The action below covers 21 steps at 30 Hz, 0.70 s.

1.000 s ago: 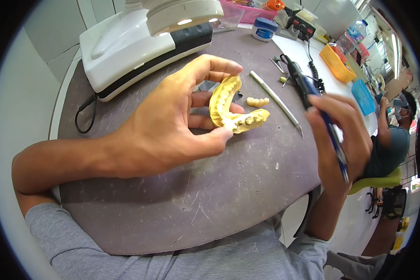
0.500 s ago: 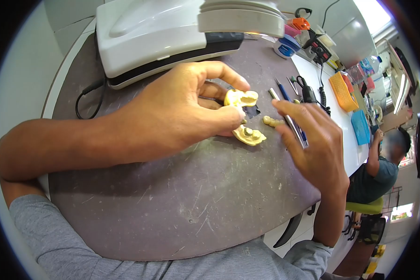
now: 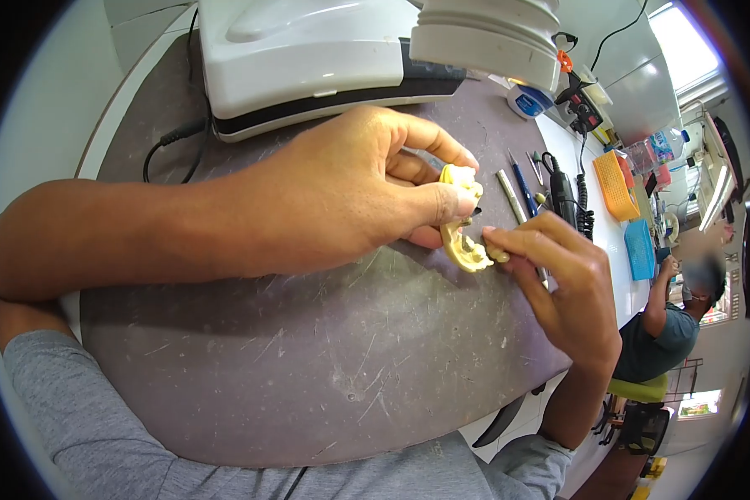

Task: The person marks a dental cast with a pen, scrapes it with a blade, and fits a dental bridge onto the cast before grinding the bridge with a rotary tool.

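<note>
My left hand (image 3: 350, 196) grips a yellow dental cast (image 3: 460, 237) by thumb and fingers, holding it on edge just above the grey worktop (image 3: 308, 358). My right hand (image 3: 558, 283) is right beside the cast, and its thumb and forefinger pinch a small cream tooth bridge (image 3: 498, 253) against the cast's lower end. Part of the cast is hidden behind my left thumb.
A white machine (image 3: 308, 50) and a round lamp head (image 3: 483, 33) stand at the back. A white tool (image 3: 508, 187), a blue pen (image 3: 521, 185) and a black handpiece (image 3: 562, 196) lie right of the cast. Orange (image 3: 615, 183) and blue (image 3: 642, 237) baskets sit farther right, near a seated person (image 3: 667, 325).
My right hand has put down the blue pen and picked the small tooth bridge off the worktop. My left hand has turned the cast on edge, closer to the right hand.
</note>
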Available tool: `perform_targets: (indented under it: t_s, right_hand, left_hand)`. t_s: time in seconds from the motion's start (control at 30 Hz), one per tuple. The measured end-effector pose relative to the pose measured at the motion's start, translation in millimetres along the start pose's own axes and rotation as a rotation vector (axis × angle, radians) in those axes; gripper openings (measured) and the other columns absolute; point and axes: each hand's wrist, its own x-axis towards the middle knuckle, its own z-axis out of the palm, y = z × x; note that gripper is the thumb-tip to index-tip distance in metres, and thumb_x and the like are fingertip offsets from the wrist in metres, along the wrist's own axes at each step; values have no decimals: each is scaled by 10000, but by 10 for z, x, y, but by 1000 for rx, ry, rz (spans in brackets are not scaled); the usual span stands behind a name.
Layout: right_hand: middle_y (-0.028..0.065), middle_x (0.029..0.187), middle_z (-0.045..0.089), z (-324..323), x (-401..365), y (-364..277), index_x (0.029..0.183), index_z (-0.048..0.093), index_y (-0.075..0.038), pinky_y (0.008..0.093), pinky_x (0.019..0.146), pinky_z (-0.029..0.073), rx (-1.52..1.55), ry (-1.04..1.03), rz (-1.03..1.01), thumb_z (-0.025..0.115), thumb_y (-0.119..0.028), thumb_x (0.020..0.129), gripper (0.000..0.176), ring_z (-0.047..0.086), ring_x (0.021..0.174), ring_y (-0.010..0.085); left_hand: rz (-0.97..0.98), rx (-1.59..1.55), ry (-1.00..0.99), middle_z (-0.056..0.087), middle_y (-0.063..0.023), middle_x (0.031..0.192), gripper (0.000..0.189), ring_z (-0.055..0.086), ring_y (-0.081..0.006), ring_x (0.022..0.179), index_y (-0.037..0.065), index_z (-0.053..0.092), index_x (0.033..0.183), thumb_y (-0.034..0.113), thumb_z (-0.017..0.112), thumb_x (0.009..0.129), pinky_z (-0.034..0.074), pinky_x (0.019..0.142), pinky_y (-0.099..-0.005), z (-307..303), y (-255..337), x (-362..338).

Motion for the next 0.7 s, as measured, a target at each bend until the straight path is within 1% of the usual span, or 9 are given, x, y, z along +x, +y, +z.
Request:
perform_targets:
  t_s: [0.13, 0.2, 0.23, 0.27, 0.33, 0.37, 0.47, 0.63, 0.7]
  right_hand:
    - [100, 870, 636, 88, 43, 37, 963, 725, -46, 331, 658, 523, -54, 108, -2, 739, -19, 806, 159, 646, 704, 233]
    - [89, 882, 663, 101, 58, 3, 943, 719, -44, 286, 683, 539, -33, 286, 46, 723, 8, 808, 145, 657, 720, 184]
    - [75, 920, 696, 64, 55, -8, 941, 701, -10, 245, 733, 544, 45, 318, 96, 714, 17, 826, 119, 664, 769, 126]
    - [75, 920, 696, 49, 46, -22, 941, 701, -10, 245, 733, 544, 47, 315, 97, 714, 17, 826, 119, 664, 769, 126]
    - [77, 939, 704, 17, 20, -48, 949, 683, 26, 239, 767, 540, 552, 355, 196, 709, 19, 851, 101, 665, 811, 110]
    - [85, 964, 699, -27, 32, -93, 985, 659, 56, 238, 795, 535, 625, 290, 200, 704, 11, 868, 134, 667, 857, 112]
    - [113, 970, 693, 41, 115, -173, 1039, 634, 55, 224, 766, 513, 749, 219, 233, 695, -41, 878, 197, 650, 837, 109]
    - [114, 988, 684, 152, 145, -116, 1045, 630, 44, 222, 759, 518, 830, 197, 280, 683, -62, 885, 199, 649, 822, 110]
    - [87, 983, 687, 133, 120, -77, 1064, 633, 49, 242, 851, 538, 894, 141, 296, 703, -23, 886, 205, 663, 927, 109]
  left_hand:
    - [-7, 18, 32, 631, -146, 1214, 367, 677, -176, 1052, -34, 516, 1322, 106, 599, 992, 565, 958, -282, 7, -19, -3]
    - [-6, 52, 26, 630, -145, 1215, 376, 671, -177, 1063, -34, 515, 1325, 87, 606, 981, 561, 961, -283, -16, -16, -14]
    - [-2, 88, 18, 630, -145, 1217, 386, 666, -178, 1073, -35, 513, 1328, 68, 613, 970, 557, 963, -285, -28, -21, -16]
    - [-5, 85, 18, 630, -145, 1217, 386, 666, -178, 1073, -35, 513, 1328, 68, 613, 970, 557, 963, -285, -34, -27, -16]
    - [72, 188, -31, 627, -131, 1209, 424, 654, -171, 1081, -44, 505, 1336, 28, 634, 938, 553, 962, -286, -37, -29, -8]
    - [68, 190, -35, 627, -131, 1209, 424, 654, -171, 1081, -44, 505, 1336, 28, 634, 938, 553, 962, -286, -35, -28, -7]
    - [59, 147, -46, 620, -119, 1204, 460, 643, -159, 1086, -54, 496, 1343, 10, 654, 917, 550, 961, -284, -31, -26, -3]
    - [66, 238, -1, 617, -110, 1198, 433, 630, -151, 1092, -57, 527, 1316, 9, 659, 909, 524, 981, -287, -23, -19, -12]
    - [63, 250, 2, 619, -110, 1198, 426, 630, -151, 1092, -57, 535, 1308, 11, 661, 907, 519, 984, -284, -15, -5, -21]
